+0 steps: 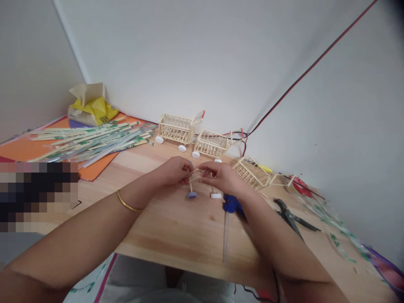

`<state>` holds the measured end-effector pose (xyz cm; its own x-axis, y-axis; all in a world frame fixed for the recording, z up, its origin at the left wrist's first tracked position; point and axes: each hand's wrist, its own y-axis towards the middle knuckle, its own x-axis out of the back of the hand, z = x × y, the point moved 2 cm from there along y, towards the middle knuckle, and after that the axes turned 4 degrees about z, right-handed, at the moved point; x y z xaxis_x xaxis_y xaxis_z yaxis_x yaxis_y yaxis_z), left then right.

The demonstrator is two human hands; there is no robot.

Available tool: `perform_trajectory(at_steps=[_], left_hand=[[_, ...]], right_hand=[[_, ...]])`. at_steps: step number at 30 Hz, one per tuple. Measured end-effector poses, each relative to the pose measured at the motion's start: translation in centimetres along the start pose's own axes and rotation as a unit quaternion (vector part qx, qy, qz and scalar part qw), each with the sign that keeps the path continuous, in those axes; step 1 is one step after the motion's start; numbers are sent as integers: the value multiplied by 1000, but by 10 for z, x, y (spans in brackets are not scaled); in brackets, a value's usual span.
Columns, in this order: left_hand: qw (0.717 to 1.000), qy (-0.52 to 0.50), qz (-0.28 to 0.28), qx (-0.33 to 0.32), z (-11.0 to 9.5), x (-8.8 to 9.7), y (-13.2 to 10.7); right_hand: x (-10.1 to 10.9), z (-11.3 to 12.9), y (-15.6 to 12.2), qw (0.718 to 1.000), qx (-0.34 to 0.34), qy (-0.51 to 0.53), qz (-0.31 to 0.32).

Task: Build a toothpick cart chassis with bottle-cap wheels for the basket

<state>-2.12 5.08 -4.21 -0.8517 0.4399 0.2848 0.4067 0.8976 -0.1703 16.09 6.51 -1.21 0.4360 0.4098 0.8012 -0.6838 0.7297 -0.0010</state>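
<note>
A small wheeled frame of thin wooden sticks stands on the table between my hands, with a white wheel (216,196) on the right and a bluish wheel (192,195) on the left. My left hand (179,171) is closed, its fingertips pinching the frame's left upper side. From the other side my right hand (219,176) has thumb and fingers around the frame's upper stick. Fingers hide part of the frame. Just below my right wrist lies a blue glue gun (230,203), partly covered by the forearm, and a clear glue stick (226,240) extends from it.
Behind my hands stand stick-built carts: one on the left (176,128), one in the middle (210,145), one tipped on the right (251,172). Dark-handled cutters (290,216) lie right. Wrapped chopsticks (104,139) and a yellow pack (94,110) cover the left; a red-black cable (293,84) crosses the wall.
</note>
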Motion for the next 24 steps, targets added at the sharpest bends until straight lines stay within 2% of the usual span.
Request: perform_trajectory(at_steps=[7, 13, 17, 20, 24], left_hand=[[999, 35, 1, 18, -6, 2, -5], [997, 61, 1, 47, -8, 8, -8], [994, 100, 9, 31, -9, 15, -9], [993, 114, -40, -18, -14, 21, -9], [973, 130, -173, -84, -21, 29, -8]], right_hand=[[1, -5, -1, 1000, 13, -15, 22], [3, -1, -3, 999, 8, -35, 37], [4, 5, -3, 998, 6, -59, 34], [7, 10, -6, 997, 17, -69, 28], [17, 14, -20, 998, 20, -57, -1]])
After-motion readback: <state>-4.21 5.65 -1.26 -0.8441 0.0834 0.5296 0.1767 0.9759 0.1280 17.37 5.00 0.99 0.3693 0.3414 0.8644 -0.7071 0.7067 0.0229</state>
